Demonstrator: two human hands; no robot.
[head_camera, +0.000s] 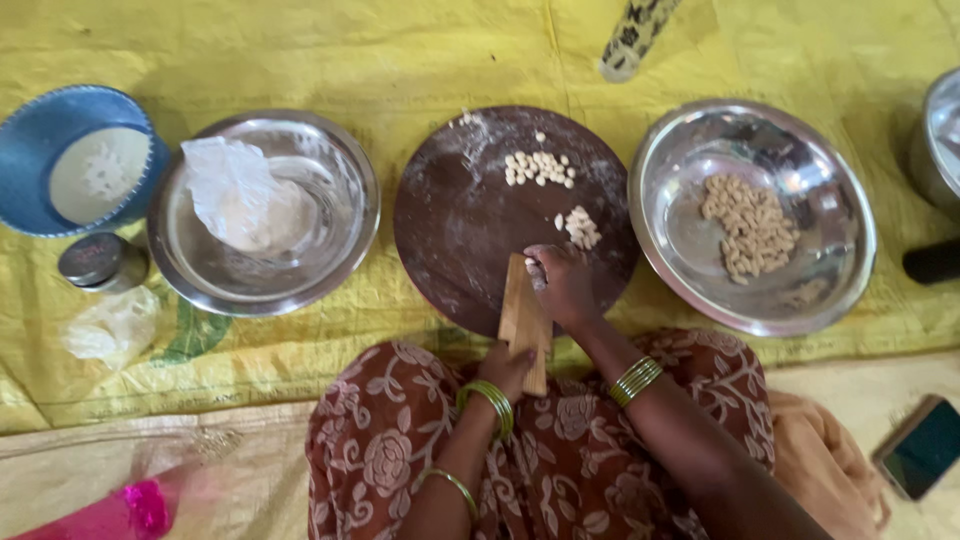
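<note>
The person is sitting on the floor over a yellow woven mat (400, 60) and is working at a round dark wooden board (460, 225) dusted with flour. The left hand (507, 370) is gripping the lower end of a small ridged wooden paddle (524, 318), keeping it tilted with its far end resting on the board — probably so it gives a firm slope. The right hand (562, 283) is closed down on a small piece of dough (533, 268), pressing it on the top of the paddle. Pale shaped dough pieces (540, 168) are lying in two small groups on the board, just beyond the right hand. A steel bowl with many finished pieces (752, 215) is standing at the right — near enough for this hand.
</note>
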